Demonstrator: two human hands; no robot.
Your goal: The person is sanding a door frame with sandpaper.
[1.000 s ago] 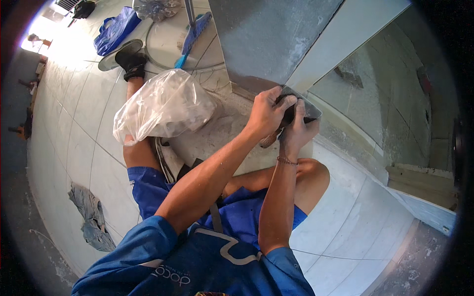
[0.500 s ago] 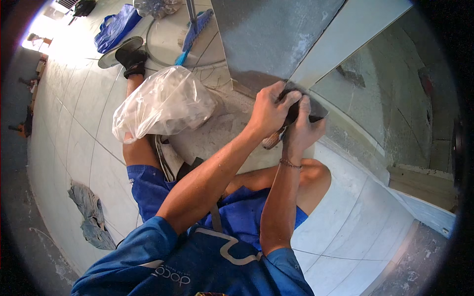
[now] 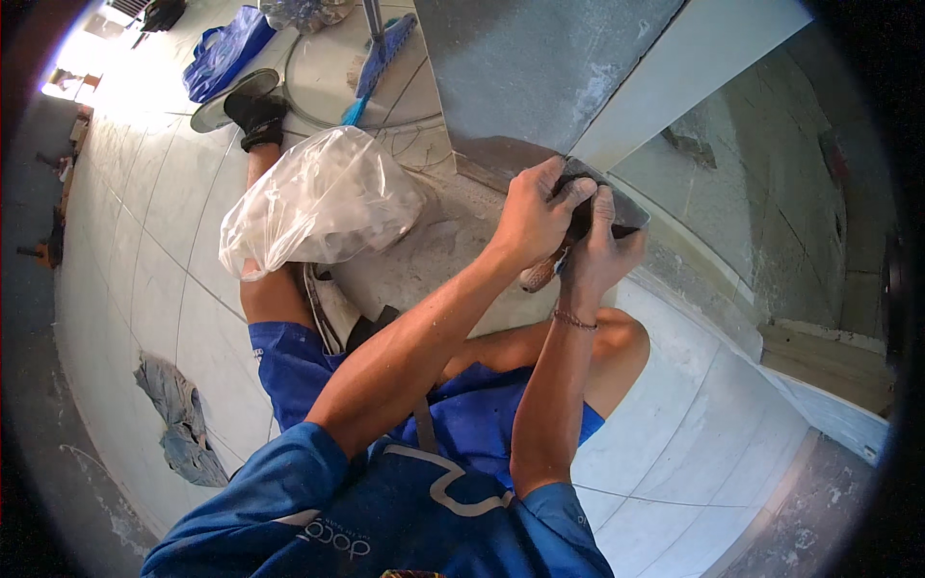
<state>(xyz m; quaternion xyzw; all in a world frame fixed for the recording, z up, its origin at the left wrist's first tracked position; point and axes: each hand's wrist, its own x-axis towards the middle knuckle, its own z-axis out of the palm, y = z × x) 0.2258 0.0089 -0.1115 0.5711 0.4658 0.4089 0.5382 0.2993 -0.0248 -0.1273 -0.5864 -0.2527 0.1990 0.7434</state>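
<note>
Both hands meet at the lower corner of a tall grey panel point(image 3: 540, 67) with a pale edge strip point(image 3: 689, 77). My left hand point(image 3: 530, 214) is closed, thumb and fingers pinching a dark grey flat piece point(image 3: 628, 209). My right hand point(image 3: 599, 255) grips the same piece from the other side, thumb pointing up. The piece's pointed corner sticks out beyond the right fingers, and the rest of it is partly hidden by the hands. Just below the hands shows a brownish rounded object point(image 3: 538, 277), too covered to name.
A clear plastic bag point(image 3: 323, 197) lies over my left leg, beside a dusty grey surface point(image 3: 424, 279). Farther off are a blue broom point(image 3: 385, 58), a blue bag point(image 3: 224, 53) and a coiled cable point(image 3: 294, 91). A grey rag point(image 3: 178, 419) lies at left. A glassy panel point(image 3: 752, 183) stands at right.
Both hands and the dark piece have shifted slightly to the right. The grip looks the same.
</note>
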